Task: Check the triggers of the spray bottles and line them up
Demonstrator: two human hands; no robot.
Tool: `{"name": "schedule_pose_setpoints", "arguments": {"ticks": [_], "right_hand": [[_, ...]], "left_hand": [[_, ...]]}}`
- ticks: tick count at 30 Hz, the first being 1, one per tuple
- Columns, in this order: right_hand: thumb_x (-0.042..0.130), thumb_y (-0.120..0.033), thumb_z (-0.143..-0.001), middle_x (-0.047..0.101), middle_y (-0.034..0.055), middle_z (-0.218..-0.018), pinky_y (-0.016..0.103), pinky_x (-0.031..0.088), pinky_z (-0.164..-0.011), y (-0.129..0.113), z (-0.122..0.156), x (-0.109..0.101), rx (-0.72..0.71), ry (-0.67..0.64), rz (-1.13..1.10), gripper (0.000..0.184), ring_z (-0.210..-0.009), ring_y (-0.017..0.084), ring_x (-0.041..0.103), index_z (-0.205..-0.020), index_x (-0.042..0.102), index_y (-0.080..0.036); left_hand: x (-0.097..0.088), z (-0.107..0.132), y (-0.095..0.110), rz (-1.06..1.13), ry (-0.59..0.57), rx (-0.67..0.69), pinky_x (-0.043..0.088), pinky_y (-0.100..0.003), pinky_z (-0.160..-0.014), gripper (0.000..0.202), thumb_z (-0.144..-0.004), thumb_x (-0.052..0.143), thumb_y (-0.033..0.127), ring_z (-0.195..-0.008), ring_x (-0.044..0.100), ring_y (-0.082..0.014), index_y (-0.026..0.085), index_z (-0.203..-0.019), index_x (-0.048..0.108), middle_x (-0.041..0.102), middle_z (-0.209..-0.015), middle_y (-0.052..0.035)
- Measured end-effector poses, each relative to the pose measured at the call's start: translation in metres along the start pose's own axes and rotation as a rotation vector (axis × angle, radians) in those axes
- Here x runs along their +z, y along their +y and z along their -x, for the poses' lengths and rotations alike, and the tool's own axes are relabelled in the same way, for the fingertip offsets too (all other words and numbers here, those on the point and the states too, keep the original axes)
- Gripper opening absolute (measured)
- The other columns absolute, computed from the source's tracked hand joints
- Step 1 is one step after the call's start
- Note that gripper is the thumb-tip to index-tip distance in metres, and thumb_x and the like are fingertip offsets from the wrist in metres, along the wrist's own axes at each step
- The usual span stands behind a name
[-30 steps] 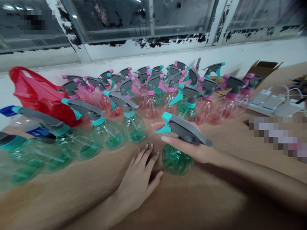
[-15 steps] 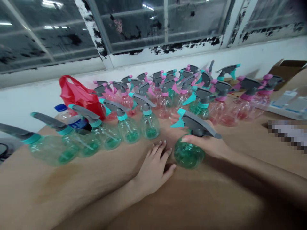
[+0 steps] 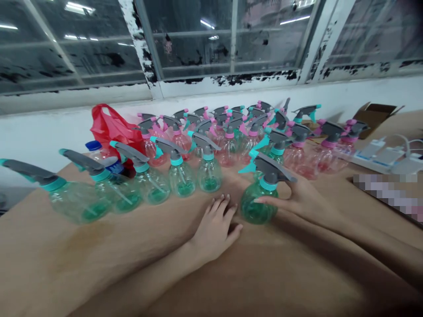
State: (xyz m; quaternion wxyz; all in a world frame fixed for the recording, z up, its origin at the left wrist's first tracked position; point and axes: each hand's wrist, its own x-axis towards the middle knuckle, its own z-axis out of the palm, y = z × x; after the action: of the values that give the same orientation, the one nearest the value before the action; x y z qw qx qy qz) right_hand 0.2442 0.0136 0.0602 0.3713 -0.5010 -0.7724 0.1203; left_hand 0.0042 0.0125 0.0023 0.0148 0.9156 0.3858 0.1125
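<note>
My right hand (image 3: pixel 295 198) is closed around the body of a green spray bottle (image 3: pixel 259 207), its thumb across the front and its other fingers mostly hidden behind. The bottle has a grey trigger head with turquoise parts and stands upright on the table (image 3: pixel 185 281). Left of it, my left hand (image 3: pixel 216 229) rests flat on the wood, fingers spread, holding nothing. Beyond that hand is a row of green-tinted spray bottles, the nearest being one spray bottle (image 3: pixel 209 174) with a turquoise collar.
Several pink spray bottles (image 3: pixel 228 147) crowd the back, mixed with green ones. A red plastic bag (image 3: pixel 114 127) and a blue-capped bottle (image 3: pixel 94 147) stand at back left. To the right are a cardboard box (image 3: pixel 376 119), white power strips (image 3: pixel 373 156) and a blurred-out flat object (image 3: pixel 386 193).
My right hand has slid down from the bottle's neck to its body, so the turquoise collar now shows. My left hand stays in place. The camera view has shifted slightly.
</note>
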Motion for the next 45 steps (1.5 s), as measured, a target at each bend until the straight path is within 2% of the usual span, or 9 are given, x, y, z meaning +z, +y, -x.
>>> {"name": "schedule_pose_setpoints", "arguments": {"ticks": [5, 8, 11, 19, 27, 32, 38, 42, 45], "right_hand": [[0.068, -0.054, -0.073, 0.066, 0.0093, -0.103, 0.042, 0.051, -0.079, 0.000, -0.027, 0.008, 0.033, 0.030, 0.079, 0.053, -0.092, 0.029, 0.063, -0.111, 0.059, -0.020], [0.067, -0.052, -0.075, 0.068, 0.0082, -0.084, 0.039, 0.050, -0.068, -0.003, -0.045, 0.016, 0.054, 0.043, 0.134, 0.042, -0.077, 0.027, 0.064, -0.096, 0.061, -0.016], [0.068, -0.050, -0.075, 0.067, 0.0080, -0.078, 0.036, 0.048, -0.062, -0.005, -0.057, 0.024, 0.057, 0.053, 0.173, 0.039, -0.069, 0.025, 0.062, -0.091, 0.059, -0.015], [0.066, -0.048, -0.078, 0.069, 0.0128, -0.084, 0.037, 0.047, -0.063, -0.005, -0.067, 0.035, 0.088, 0.134, 0.265, 0.038, -0.074, 0.028, 0.064, -0.091, 0.060, -0.013], [0.064, -0.049, -0.080, 0.068, 0.0122, -0.085, 0.035, 0.046, -0.063, 0.001, -0.076, 0.045, 0.080, 0.175, 0.286, 0.039, -0.074, 0.028, 0.065, -0.096, 0.058, -0.014], [0.063, -0.047, -0.081, 0.067, 0.0090, -0.080, 0.033, 0.045, -0.061, 0.003, -0.082, 0.046, 0.060, 0.162, 0.274, 0.034, -0.072, 0.026, 0.065, -0.096, 0.057, -0.016], [0.061, -0.046, -0.083, 0.067, 0.0101, -0.080, 0.033, 0.045, -0.061, 0.000, -0.083, 0.045, 0.071, 0.139, 0.269, 0.036, -0.073, 0.027, 0.065, -0.099, 0.058, -0.014], [0.061, -0.048, -0.082, 0.068, 0.0104, -0.080, 0.035, 0.046, -0.061, -0.004, -0.079, 0.039, 0.066, 0.081, 0.268, 0.041, -0.069, 0.026, 0.065, -0.104, 0.058, -0.013], [0.063, -0.042, -0.081, 0.070, 0.0095, -0.078, 0.036, 0.048, -0.061, -0.004, -0.074, 0.031, 0.049, 0.021, 0.268, 0.039, -0.066, 0.027, 0.065, -0.108, 0.060, -0.014]], "left_hand": [[0.002, 0.001, 0.000, -0.016, 0.057, -0.004, 0.035, -0.048, -0.105, 0.039, -0.093, 0.050, 0.034, -0.130, 0.040, -0.0303, 0.010, -0.124, 0.054, 0.050, -0.137, -0.0166], [0.004, 0.000, 0.000, -0.019, 0.087, -0.007, 0.038, -0.049, -0.102, 0.040, -0.094, 0.048, 0.038, -0.129, 0.042, -0.0309, 0.011, -0.123, 0.055, 0.053, -0.134, -0.0160], [0.004, 0.000, 0.001, -0.019, 0.100, -0.009, 0.039, -0.049, -0.101, 0.041, -0.095, 0.048, 0.040, -0.128, 0.044, -0.0314, 0.011, -0.121, 0.056, 0.055, -0.131, -0.0162], [0.003, -0.001, 0.003, -0.020, 0.088, -0.012, 0.040, -0.048, -0.099, 0.040, -0.092, 0.054, 0.036, -0.126, 0.045, -0.0321, 0.009, -0.122, 0.057, 0.055, -0.132, -0.0155], [0.003, -0.001, 0.001, -0.014, 0.082, -0.010, 0.040, -0.048, -0.100, 0.039, -0.093, 0.051, 0.036, -0.127, 0.044, -0.0315, 0.010, -0.121, 0.056, 0.054, -0.134, -0.0158], [0.003, -0.001, 0.001, -0.020, 0.074, -0.010, 0.040, -0.048, -0.100, 0.039, -0.093, 0.051, 0.037, -0.128, 0.044, -0.0315, 0.010, -0.122, 0.056, 0.053, -0.134, -0.0163], [0.003, -0.002, 0.001, -0.040, 0.059, -0.013, 0.040, -0.049, -0.100, 0.041, -0.091, 0.054, 0.036, -0.127, 0.044, -0.0324, 0.010, -0.122, 0.056, 0.052, -0.135, -0.0171], [0.002, -0.002, 0.001, -0.054, 0.050, -0.006, 0.040, -0.050, -0.100, 0.041, -0.090, 0.056, 0.035, -0.126, 0.045, -0.0335, 0.009, -0.122, 0.057, 0.051, -0.135, -0.0182], [0.003, -0.001, 0.000, -0.058, 0.064, -0.005, 0.040, -0.050, -0.099, 0.041, -0.092, 0.053, 0.035, -0.126, 0.045, -0.0334, 0.009, -0.122, 0.056, 0.052, -0.135, -0.0181]]}}
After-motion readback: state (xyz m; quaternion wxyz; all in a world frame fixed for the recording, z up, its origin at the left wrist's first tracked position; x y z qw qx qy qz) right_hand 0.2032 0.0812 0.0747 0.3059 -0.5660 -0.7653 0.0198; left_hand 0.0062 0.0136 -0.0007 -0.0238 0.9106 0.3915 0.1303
